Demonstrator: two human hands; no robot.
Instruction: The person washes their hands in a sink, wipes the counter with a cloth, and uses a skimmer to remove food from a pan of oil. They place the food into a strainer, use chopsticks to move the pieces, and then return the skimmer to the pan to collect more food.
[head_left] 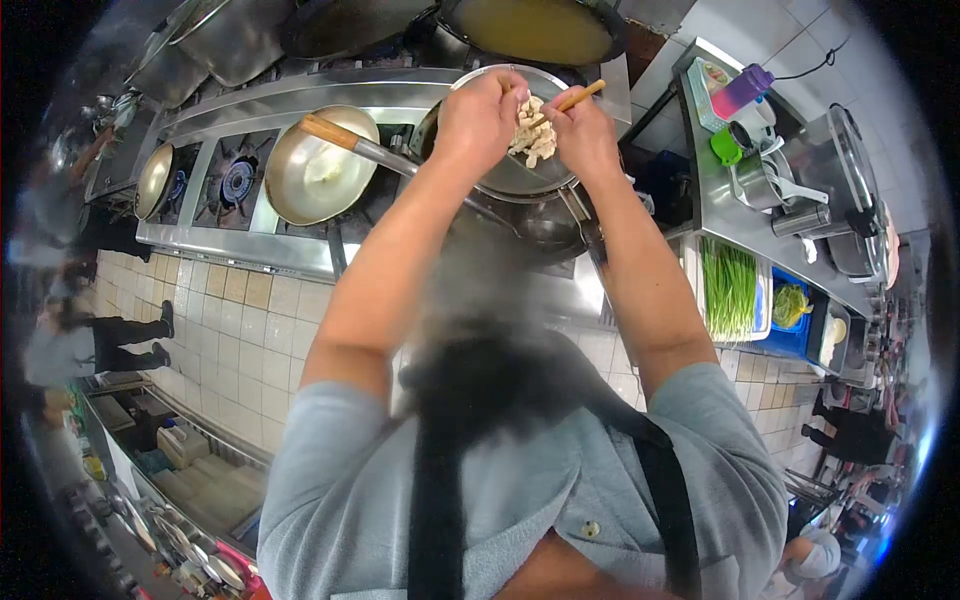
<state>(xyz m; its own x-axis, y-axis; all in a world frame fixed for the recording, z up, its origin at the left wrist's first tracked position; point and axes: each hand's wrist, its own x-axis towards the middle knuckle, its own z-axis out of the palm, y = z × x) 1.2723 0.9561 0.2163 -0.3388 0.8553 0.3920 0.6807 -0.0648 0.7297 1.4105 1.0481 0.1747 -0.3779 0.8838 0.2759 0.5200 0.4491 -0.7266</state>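
Note:
Over a round metal pan or strainer [518,180] on the stove, both hands are held close together. Pale, cut pieces of food [535,145] lie in it, between the hands. My left hand [480,122] is closed with its fingertips pinched at the edge of the food; what they hold, if anything, is hidden. In my right hand [587,138] is a thin wooden stick [585,95], like a chopstick, slanting up to the right. Left of the hands, a metal pan [322,200] with a little liquid rests on the stove, near a wooden-ended handle [330,132] passing behind my left forearm.
A lit gas burner [238,182] and a smaller pan [155,182] are at left. Behind stands a wide wok of yellowish liquid [530,28]. At right, a steel counter [720,205] holds pots and cups, above a tub of green stalks [728,285]. Other people [125,345] stand farther off.

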